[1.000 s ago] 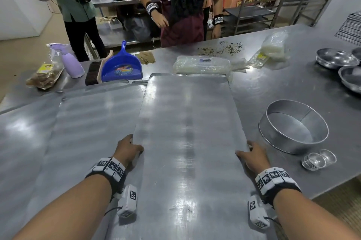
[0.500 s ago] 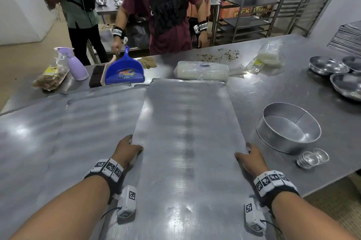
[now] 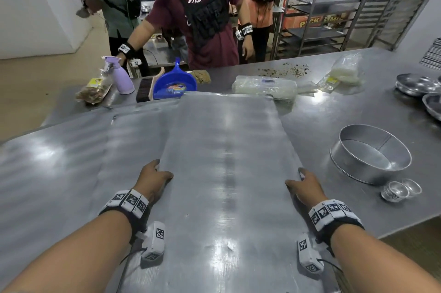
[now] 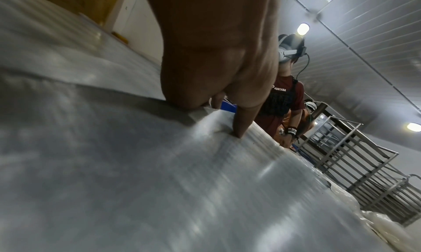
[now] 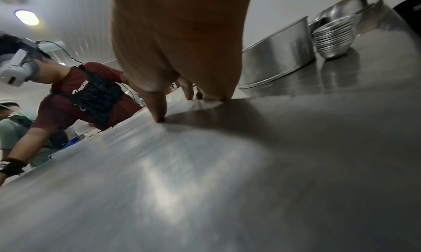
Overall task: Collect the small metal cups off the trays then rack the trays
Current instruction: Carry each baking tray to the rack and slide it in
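On the far left of our steel table (image 3: 334, 111) we see a lilac spray bottle (image 3: 121, 77), then a brush (image 3: 144, 90) and a blue dustpan (image 3: 175, 84) just beyond the tray's far edge, with a plastic-wrapped white roll (image 3: 263, 86) touching its far right corner. Our left hand (image 3: 152, 179) grips the left edge of the top tray (image 3: 226, 173), thumb on the surface and fingers curled under. Our right hand (image 3: 306, 188) grips the right edge the same way. Right of it stand a round cake tin (image 3: 371, 156) and, just nearer, the stacked small metal cups (image 3: 396, 191).
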A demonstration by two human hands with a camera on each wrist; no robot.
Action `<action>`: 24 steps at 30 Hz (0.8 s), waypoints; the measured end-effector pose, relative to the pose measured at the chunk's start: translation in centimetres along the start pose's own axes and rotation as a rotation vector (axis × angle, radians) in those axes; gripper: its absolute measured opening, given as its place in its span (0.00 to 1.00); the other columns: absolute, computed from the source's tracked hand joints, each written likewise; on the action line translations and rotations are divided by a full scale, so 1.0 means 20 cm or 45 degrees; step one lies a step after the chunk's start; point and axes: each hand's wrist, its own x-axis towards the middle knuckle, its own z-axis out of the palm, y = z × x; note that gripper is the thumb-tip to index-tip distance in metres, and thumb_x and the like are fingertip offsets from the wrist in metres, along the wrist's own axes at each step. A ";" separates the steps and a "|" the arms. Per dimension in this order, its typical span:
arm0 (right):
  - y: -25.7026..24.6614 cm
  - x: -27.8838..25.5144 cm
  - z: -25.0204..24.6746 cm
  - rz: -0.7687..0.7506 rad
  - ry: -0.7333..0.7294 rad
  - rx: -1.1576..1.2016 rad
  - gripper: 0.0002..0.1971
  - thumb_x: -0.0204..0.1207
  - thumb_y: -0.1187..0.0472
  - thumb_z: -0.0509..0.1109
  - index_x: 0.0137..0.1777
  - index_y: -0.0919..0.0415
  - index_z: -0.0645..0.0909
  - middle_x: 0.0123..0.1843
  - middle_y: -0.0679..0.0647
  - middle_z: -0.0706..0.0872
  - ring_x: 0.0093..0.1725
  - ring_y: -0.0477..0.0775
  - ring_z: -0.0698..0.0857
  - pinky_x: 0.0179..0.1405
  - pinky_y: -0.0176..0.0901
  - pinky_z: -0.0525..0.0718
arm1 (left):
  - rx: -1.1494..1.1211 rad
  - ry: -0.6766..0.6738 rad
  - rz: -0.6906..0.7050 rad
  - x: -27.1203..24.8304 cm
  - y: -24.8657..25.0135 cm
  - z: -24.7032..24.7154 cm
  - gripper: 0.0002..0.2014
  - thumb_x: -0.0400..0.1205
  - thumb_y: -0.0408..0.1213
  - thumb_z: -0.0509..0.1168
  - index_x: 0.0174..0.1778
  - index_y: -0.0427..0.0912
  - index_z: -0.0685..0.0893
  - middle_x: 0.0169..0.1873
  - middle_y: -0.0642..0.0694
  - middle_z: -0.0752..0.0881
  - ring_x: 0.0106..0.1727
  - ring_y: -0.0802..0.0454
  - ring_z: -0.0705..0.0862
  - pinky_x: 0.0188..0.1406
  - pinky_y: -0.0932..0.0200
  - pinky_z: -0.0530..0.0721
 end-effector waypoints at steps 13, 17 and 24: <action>-0.27 0.03 0.24 -0.102 -0.195 -0.265 0.14 0.70 0.62 0.76 0.56 0.63 0.85 0.53 0.61 0.90 0.52 0.62 0.87 0.52 0.46 0.82 | 0.030 0.158 -0.101 -0.02 -0.15 -0.30 0.20 0.78 0.13 0.67 0.36 0.46 0.79 0.20 0.56 0.87 0.38 0.46 0.83 0.35 0.59 0.86; -0.28 0.06 0.24 -0.125 -0.203 -0.347 0.09 0.69 0.63 0.76 0.46 0.67 0.84 0.43 0.61 0.88 0.43 0.62 0.85 0.33 0.42 0.75 | 0.156 0.131 -0.138 0.05 -0.19 -0.34 0.14 0.74 0.18 0.72 0.37 0.43 0.83 0.36 0.44 0.89 0.48 0.36 0.90 0.57 0.45 0.87; -0.27 0.05 0.19 -0.074 -0.231 -0.418 0.16 0.71 0.64 0.78 0.59 0.65 0.85 0.60 0.62 0.87 0.59 0.64 0.85 0.49 0.42 0.77 | 0.395 0.052 -0.142 0.26 -0.37 -0.43 0.25 0.54 0.42 0.77 0.47 0.42 0.85 0.50 0.39 0.92 0.53 0.39 0.91 0.64 0.39 0.87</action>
